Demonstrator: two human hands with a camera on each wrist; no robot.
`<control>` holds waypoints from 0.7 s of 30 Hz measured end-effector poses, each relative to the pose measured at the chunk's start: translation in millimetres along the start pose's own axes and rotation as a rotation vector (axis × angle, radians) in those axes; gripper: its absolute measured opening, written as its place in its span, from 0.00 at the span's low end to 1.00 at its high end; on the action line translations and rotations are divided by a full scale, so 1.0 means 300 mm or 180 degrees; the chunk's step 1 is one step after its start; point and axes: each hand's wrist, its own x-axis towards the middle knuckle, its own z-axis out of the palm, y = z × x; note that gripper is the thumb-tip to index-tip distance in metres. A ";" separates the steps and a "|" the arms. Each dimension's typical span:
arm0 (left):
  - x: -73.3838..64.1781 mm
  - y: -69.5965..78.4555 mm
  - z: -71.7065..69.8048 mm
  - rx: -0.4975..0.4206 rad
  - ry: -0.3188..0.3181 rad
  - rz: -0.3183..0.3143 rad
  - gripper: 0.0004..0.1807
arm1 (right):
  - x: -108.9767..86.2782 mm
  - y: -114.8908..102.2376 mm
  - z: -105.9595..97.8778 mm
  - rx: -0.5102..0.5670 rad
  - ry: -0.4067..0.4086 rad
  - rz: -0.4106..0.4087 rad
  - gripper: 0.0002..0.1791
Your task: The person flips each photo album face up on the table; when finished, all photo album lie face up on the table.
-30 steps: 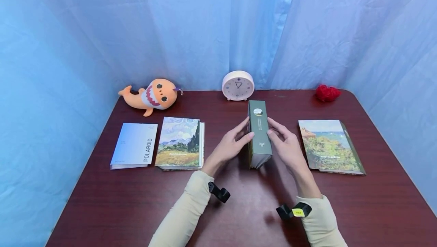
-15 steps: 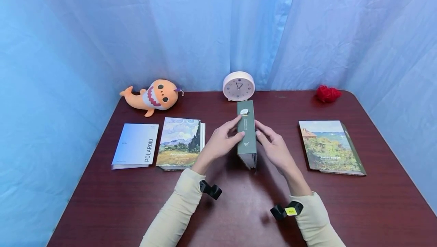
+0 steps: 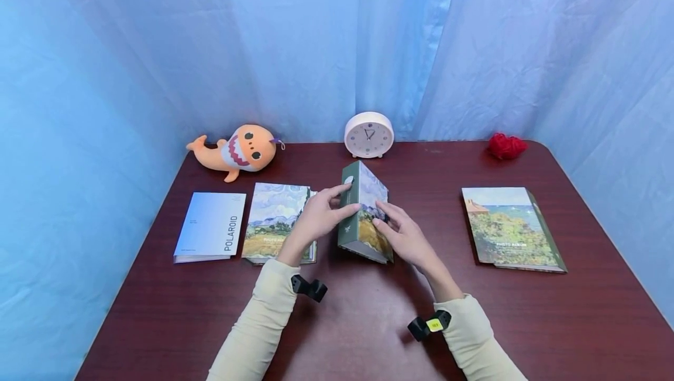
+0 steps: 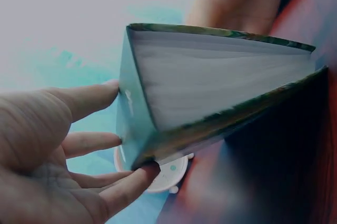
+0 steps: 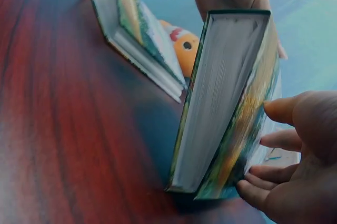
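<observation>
A thick photo album (image 3: 370,188) with a green spine and a painted landscape cover stands tilted on its page edges, spine up, mid-table. Its fanned white pages show in the left wrist view. My left hand (image 3: 315,222) touches the spine with thumb and fingertips, one finger reaching its edge. My right hand (image 3: 408,240) rests extended fingertips against the painted cover. Just left, partly behind my left hand, lies another landscape album (image 3: 274,211); further left is a blue-white POLAROID album (image 3: 210,226).
An orange plush shark (image 3: 247,148) lies at the back left. Behind the held album stands a round white clock (image 3: 369,135). To the right are a garden-and-sea photo album (image 3: 505,226) and a red crumpled bundle (image 3: 506,146). Blue curtains (image 3: 295,47) hang around the table (image 3: 358,334).
Both hands and the album have moved left. The album has turned from near upright to leaning rightward, so its painted cover now faces up. Other things stay put.
</observation>
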 end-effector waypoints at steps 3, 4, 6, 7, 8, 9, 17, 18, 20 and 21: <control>-0.005 -0.016 -0.011 -0.0070 -0.0056 -0.0095 0.33 | -0.002 0.015 0.006 -0.0218 -0.0023 0.0107 0.30; -0.006 -0.022 -0.013 -0.0102 -0.0081 -0.0135 0.33 | -0.001 0.020 0.007 -0.0269 -0.0034 0.0134 0.30; -0.009 -0.031 -0.016 -0.0193 -0.0134 -0.0225 0.33 | -0.001 0.028 0.008 -0.0391 -0.0041 0.0191 0.31; -0.010 -0.036 -0.016 -0.0247 -0.0159 -0.0257 0.33 | -0.001 0.031 0.008 -0.0460 -0.0039 0.0204 0.32; -0.011 -0.041 -0.014 -0.0262 -0.0183 -0.0299 0.33 | -0.001 0.034 0.008 -0.0522 -0.0038 0.0217 0.32; -0.012 -0.046 -0.012 -0.0259 -0.0205 -0.0336 0.33 | 0.000 0.037 0.007 -0.0574 -0.0028 0.0236 0.33; -0.015 -0.080 0.024 -0.0366 -0.0184 -0.0389 0.31 | 0.006 0.056 0.003 -0.0743 0.0036 0.0400 0.37; -0.016 -0.082 0.029 -0.0367 -0.0172 -0.0403 0.31 | 0.006 0.057 0.003 -0.0757 0.0031 0.0413 0.37; -0.017 -0.087 0.036 -0.0355 -0.0151 -0.0423 0.31 | 0.007 0.058 0.003 -0.0792 0.0025 0.0422 0.38; -0.017 -0.088 0.038 -0.0343 -0.0146 -0.0446 0.31 | 0.008 0.059 0.004 -0.0821 0.0020 0.0409 0.38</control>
